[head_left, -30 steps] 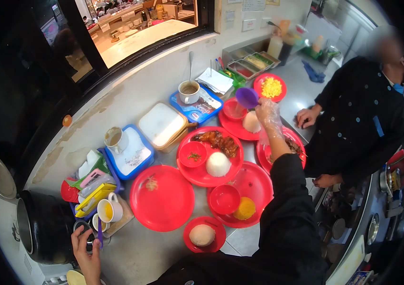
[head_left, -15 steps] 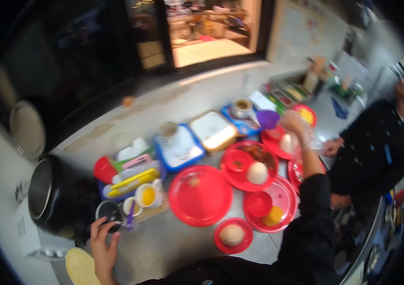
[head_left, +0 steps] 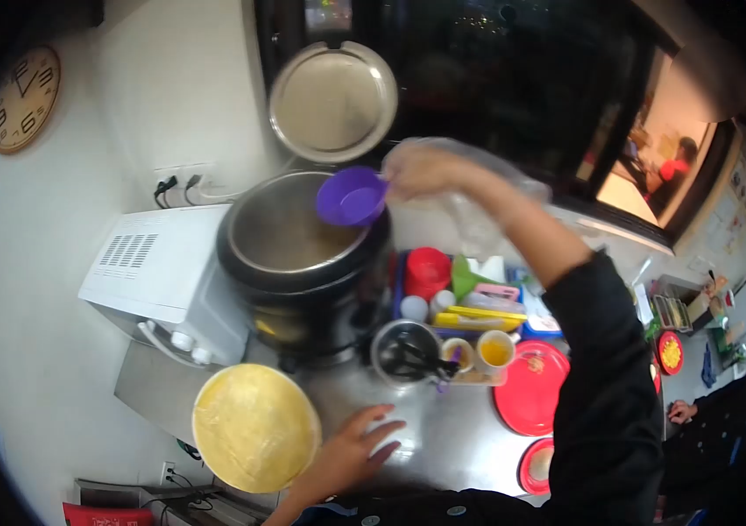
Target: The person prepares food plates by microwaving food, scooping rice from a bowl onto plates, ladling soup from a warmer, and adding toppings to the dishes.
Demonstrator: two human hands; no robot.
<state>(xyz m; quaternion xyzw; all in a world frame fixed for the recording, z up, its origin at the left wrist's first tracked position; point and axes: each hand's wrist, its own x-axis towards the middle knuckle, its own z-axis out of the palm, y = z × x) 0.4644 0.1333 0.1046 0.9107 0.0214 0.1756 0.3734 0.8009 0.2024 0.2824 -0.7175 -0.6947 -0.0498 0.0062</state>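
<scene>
My right hand (head_left: 425, 171) is closed on the handle of a purple scoop (head_left: 351, 197), held over the open mouth of a large black soup kettle (head_left: 303, 298). Clear thin plastic hangs loosely around that hand and wrist. Inside the kettle its contents are too dim to make out. Above it, the round metal lid (head_left: 333, 101) stands raised. My left hand (head_left: 351, 451) is open above the steel counter, fingers spread, beside a round tub with a pale yellow top (head_left: 254, 430). A metal container with dark utensils (head_left: 403, 355) stands beyond its fingertips.
A white microwave (head_left: 162, 263) stands left of the kettle. To the right are cups of yellow and brown contents, a tray of red bowls and packets, and red plates (head_left: 530, 394). A co-worker's hand (head_left: 681, 411) shows at far right.
My view has turned left. My right hand has carried the purple scoop from above the red plates to the kettle. My left hand has moved away from the metal container.
</scene>
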